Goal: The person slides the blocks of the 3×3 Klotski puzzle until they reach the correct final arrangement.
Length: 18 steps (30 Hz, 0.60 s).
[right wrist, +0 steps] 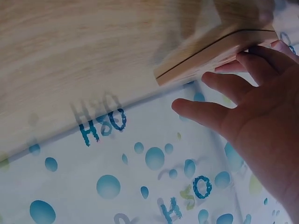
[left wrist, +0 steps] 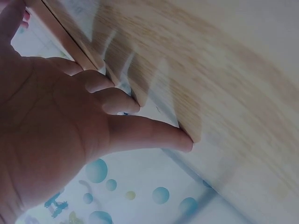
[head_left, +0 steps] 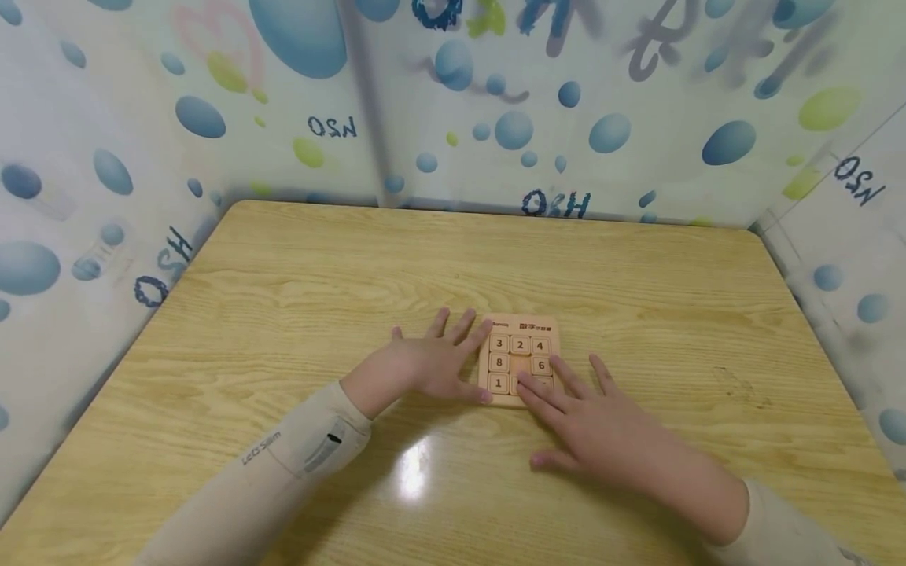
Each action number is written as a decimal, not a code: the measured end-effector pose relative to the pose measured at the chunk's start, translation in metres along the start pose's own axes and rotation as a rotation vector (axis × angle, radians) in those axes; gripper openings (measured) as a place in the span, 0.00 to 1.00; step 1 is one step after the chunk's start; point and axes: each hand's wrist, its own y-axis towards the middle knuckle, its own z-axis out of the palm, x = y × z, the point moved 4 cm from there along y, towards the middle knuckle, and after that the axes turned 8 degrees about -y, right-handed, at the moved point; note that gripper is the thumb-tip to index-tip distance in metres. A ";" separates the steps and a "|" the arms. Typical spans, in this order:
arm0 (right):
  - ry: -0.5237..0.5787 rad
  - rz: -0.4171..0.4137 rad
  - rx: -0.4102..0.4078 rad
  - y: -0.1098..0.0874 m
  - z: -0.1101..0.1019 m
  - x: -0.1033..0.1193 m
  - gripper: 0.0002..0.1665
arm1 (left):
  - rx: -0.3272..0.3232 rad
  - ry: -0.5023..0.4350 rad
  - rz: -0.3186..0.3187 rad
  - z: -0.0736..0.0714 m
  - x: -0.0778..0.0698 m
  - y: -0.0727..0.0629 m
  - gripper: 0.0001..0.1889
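The number puzzle board [head_left: 520, 364] lies flat in front of you, a little past the middle of the table's depth, between your two hands. It looks like wood, so expect it to be light and stiff, not fragile, and perhaps inclined to skate on the smooth top if pushed sideways. Take hold of it by its rim, where your grip leaves the tiles free. The tiles, such as the 8 [head_left: 499, 362] and the 6 [head_left: 541, 365], sit in a recess around one vacant cell; each should slide under light fingertip pressure (press too hard and it may bind).

Your left hand [head_left: 435, 365] has its fingers spread and fairly straight, the index at the board's upper left corner and the thumb at its lower left, a good brace. Your right hand [head_left: 594, 428] is outstretched, grasping nothing, with fingertips over the bottom row; they hide the numbers there, and you cannot tell how firmly they press.

Beneath everything is the wood-grain table [head_left: 318, 275], which carries a bright reflection, and beyond it hangs a bubble-printed backdrop [head_left: 396, 94].
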 end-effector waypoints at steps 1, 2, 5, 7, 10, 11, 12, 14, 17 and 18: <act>0.005 0.003 0.000 0.001 -0.001 0.000 0.51 | 0.000 0.001 0.001 0.000 0.000 0.000 0.59; 0.011 0.007 0.000 0.002 -0.002 0.000 0.51 | -0.001 0.002 0.001 0.000 0.000 -0.001 0.59; 0.026 0.016 0.001 0.010 -0.005 -0.002 0.51 | -0.001 0.004 0.000 -0.001 0.000 -0.001 0.59; 0.028 0.012 -0.004 0.017 -0.007 -0.002 0.51 | -0.002 0.004 -0.001 -0.001 0.000 -0.001 0.59; 0.029 -0.006 -0.006 0.026 -0.010 -0.003 0.50 | 0.000 0.003 0.000 -0.002 -0.001 -0.001 0.58; 0.028 -0.015 -0.007 0.028 -0.009 -0.003 0.50 | 0.002 0.002 0.001 -0.001 -0.001 -0.001 0.58; 0.033 -0.022 -0.005 0.029 -0.009 -0.002 0.50 | 0.003 0.001 0.001 -0.001 -0.001 -0.001 0.58; 0.040 -0.031 -0.001 0.030 -0.008 -0.002 0.50 | 0.005 0.002 0.001 -0.001 -0.001 -0.001 0.58; 0.040 -0.026 0.002 0.029 -0.005 -0.004 0.50 | 0.002 0.004 0.001 0.000 -0.001 -0.001 0.58; 0.039 -0.018 0.005 0.028 -0.004 -0.005 0.50 | 0.001 0.004 0.001 0.000 -0.001 -0.001 0.59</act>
